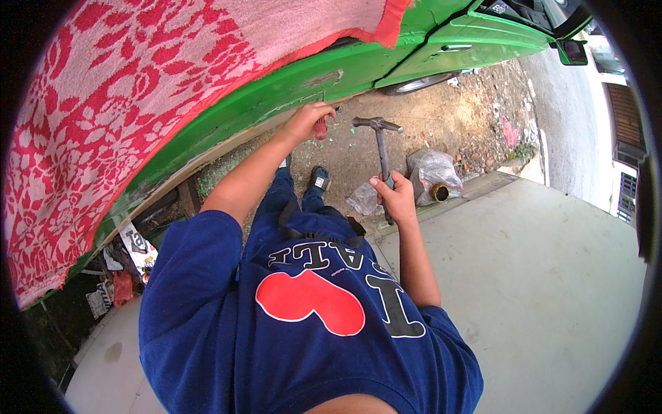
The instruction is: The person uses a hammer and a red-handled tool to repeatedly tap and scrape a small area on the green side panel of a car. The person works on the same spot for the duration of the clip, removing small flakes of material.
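My right hand [398, 200] is closed around the handle of a hammer [381, 141], which stands head up, away from my body. The hammer's metal head [377, 124] points toward the green vehicle and is apart from it. Close to the vehicle's lower side, my left hand [310, 122] grips a red-handled tool [320, 129]. A short dark end shows past the fingers, but its kind is too small to make out. Just beyond this hand, the green body panel [276, 103] has a scraped, bare patch [323, 80].
A red and pink patterned cloth [138, 90] drapes over the vehicle. Clear plastic bags [433, 168] and an open tin [439, 192] lie on the ground to the right. A large pale panel [517, 276] is at lower right. Litter [123, 286] lies at lower left.
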Motion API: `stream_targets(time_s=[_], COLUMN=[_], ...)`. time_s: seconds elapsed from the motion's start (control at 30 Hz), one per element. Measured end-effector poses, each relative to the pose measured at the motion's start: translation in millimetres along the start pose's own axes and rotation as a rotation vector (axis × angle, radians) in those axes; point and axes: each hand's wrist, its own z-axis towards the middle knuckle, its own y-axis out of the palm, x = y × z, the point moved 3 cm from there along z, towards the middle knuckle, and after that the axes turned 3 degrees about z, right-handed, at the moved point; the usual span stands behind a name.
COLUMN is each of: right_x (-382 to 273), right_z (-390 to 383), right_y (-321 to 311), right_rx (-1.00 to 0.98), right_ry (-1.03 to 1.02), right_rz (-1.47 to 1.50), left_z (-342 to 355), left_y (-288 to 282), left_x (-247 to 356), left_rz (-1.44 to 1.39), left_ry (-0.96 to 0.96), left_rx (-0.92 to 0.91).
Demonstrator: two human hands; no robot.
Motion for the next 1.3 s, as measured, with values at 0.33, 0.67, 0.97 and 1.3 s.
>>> stream_targets(time_s=[0.33, 0.67, 0.97, 1.3], right_x=[0.8, 0.5, -11.3, 16.2], right_z=[-1.4, 3.3, -11.5, -9.5], right_y=[-3.9, -0.6, 27.9, -3.4], right_rx=[0.019, -0.001, 0.104, 0.198], right_ry=[0.018, -0.012, -0.598, -0.246], right_rz=[0.007, -0.058, -0.352, -0.22], left_z=[1.7, 7.7, 17.8, 7.9], left_y=[6.9, 13.6, -1.9, 8.5], left_x=[-8.1, -13.9, 4.8, 6.9], left_rz=[-0.076, -0.173, -0.067, -0.053], left_ry=[-0.052, -0.172, -0.185, -0.159], left_rx=[-0.004, -0.035, -0.049, -0.019])
